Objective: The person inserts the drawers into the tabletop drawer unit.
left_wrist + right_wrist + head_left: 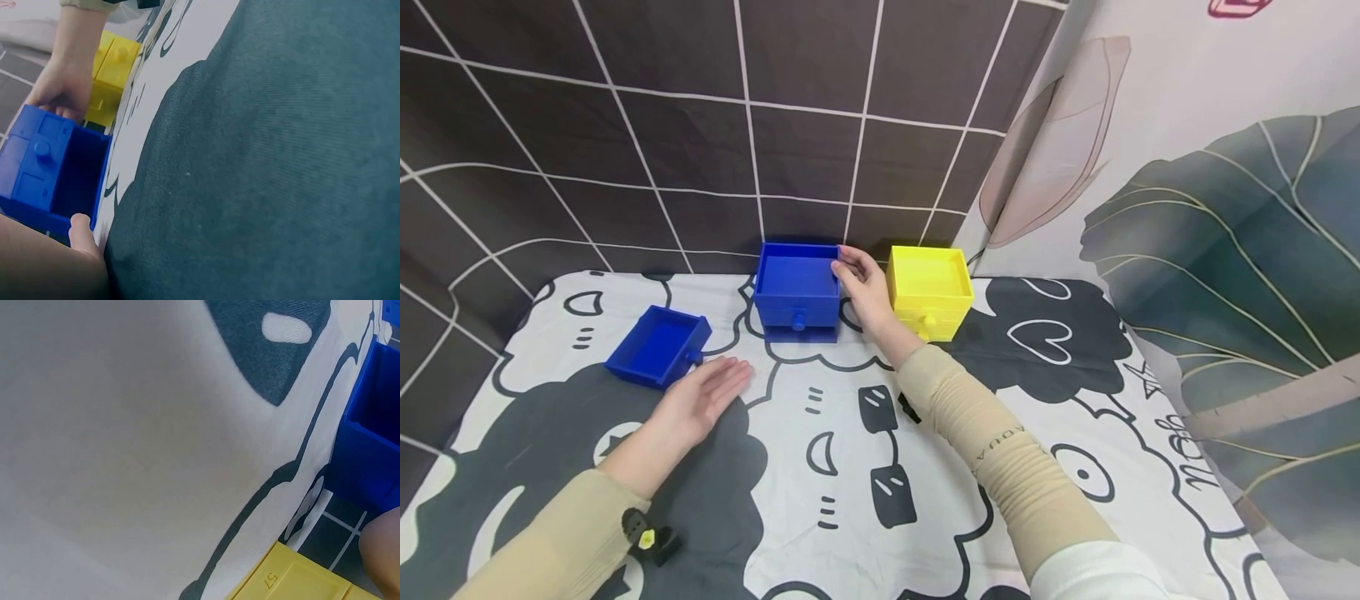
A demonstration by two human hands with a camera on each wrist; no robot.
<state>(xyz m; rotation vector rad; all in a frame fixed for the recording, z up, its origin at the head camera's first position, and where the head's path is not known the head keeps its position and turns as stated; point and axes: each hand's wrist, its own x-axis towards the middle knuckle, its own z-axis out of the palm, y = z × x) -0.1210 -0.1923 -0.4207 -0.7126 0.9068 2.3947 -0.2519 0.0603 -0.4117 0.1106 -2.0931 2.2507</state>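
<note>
A blue drawer box (778, 310) stands at the back, its lower slot vacant, as the left wrist view shows. My right hand (868, 292) grips the box's upper right edge, with the thumb by the rim; some fingertips are hidden. To the left lies a loose blue drawer (655, 348), its knob toward the right. My left hand (696, 400) is held just in front of this drawer, palm turned up and fingers extended, holding nothing. Whether it touches the drawer's knob I cannot tell. The left thumb (82, 232) shows in the left wrist view.
A yellow drawer box (932, 287) with a round knob stands close to the right of my right hand. A dark tiled-pattern cloth (685, 142) hangs right behind the boxes. The table is covered by a black-and-white cartoon cloth (790, 533).
</note>
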